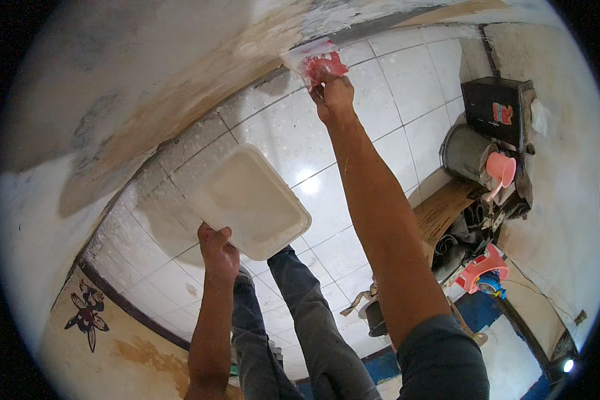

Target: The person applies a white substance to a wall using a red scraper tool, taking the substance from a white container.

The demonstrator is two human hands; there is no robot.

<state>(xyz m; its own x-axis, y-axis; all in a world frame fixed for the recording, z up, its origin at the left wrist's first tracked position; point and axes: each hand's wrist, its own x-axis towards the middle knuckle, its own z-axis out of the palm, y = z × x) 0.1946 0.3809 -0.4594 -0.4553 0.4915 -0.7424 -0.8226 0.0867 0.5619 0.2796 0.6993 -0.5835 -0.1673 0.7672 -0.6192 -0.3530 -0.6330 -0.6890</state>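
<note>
At twelve o'clock, the right hand grips a red scraper between thumb and fingers, its pale blade end at the foot of the wall. Whether the blade touches the wall, I cannot tell. Left of centre, toward nine o'clock, is a pale tray, raised above the tiled floor. The left hand, at eight o'clock, has its fingers closed on the tray's near edge, thumb on top.

Held at that one edge, the tray could tip if its far side grew heavy or was knocked; whether it carries anything is unclear. The scraper might skid or slip if its blade caught on the rough wall.

The wall's foot limits reach from nine round to twelve o'clock. The legs stand at six, just below the tray. Room to move lies over the tiles between tray and right arm, and beyond that arm toward two o'clock, as far as the bucket and black box.
</note>
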